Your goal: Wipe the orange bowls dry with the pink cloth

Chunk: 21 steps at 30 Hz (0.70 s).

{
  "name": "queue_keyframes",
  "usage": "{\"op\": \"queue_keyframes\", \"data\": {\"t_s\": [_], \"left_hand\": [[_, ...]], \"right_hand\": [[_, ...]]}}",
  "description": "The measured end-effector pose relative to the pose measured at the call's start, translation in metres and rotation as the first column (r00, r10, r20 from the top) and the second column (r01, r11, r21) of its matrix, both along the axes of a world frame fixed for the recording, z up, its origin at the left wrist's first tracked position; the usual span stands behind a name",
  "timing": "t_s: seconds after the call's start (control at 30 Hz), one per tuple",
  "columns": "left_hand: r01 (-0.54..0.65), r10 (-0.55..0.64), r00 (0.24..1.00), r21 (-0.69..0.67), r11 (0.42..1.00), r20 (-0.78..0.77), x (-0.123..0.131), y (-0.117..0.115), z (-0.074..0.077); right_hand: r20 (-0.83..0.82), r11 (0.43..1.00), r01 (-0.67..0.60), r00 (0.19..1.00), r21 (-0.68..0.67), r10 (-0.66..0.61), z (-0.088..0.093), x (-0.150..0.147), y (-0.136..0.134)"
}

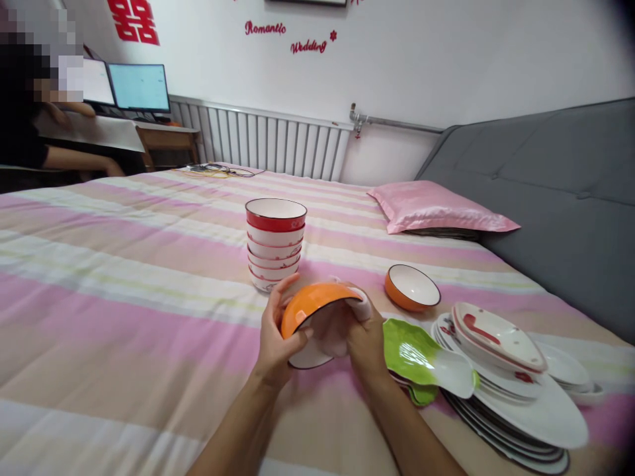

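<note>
Holding bowl [313, 301], "Romantic Wedding" lettering [308, 47] beyond

Left hand [278, 340] grips tilted orange bowl [317, 301]; right hand [367, 340] holds pale cloth [363, 305] against it; bowl stack [275, 244] stands beyond

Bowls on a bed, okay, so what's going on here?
A person's left hand holds an orange bowl tilted, while the right hand holds a pale cloth against it. Just beyond, a stack of bowls stands on the bed. A second bowl, also orange, sits upright to the right, near piled plates.
</note>
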<state>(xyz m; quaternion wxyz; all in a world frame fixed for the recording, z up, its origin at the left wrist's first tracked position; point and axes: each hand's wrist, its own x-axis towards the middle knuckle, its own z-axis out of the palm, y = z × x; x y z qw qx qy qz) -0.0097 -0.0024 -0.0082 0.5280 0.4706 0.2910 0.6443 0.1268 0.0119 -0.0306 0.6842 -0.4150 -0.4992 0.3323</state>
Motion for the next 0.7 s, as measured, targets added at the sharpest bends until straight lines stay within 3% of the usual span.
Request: {"op": "queue_keyframes", "data": {"t_s": [0.13, 0.23, 0.47, 0.6, 0.7], "left_hand": [[-0.022, 0.021, 0.994, 0.005, 1.0, 0.109, 0.002, 0.001, -0.005], [-0.036, 0.036, 0.986, -0.003, 0.999, 0.166, 0.004, 0.001, -0.006], [-0.118, 0.112, 0.962, 0.01, 0.993, 0.248, 0.007, -0.002, -0.001], [-0.129, 0.122, 0.942, 0.003, 0.992, 0.314, 0.009, -0.004, 0.0], [-0.111, 0.112, 0.951, -0.019, 0.994, 0.288, 0.008, -0.003, -0.001]], "right_hand": [[-0.14, 0.97, 0.021, 0.989, -0.241, -0.056, -0.003, -0.011, -0.003], [-0.274, 0.924, -0.046, 0.96, -0.381, -0.065, 0.0, -0.02, -0.008], [-0.59, 0.876, -0.306, 0.807, -0.372, 0.031, 0.006, -0.037, -0.019], [-0.637, 0.85, -0.392, 0.765, -0.352, 0.089, 0.008, -0.042, -0.025], [-0.6, 0.859, -0.357, 0.796, -0.366, 0.075, 0.008, -0.039, -0.024]]}}
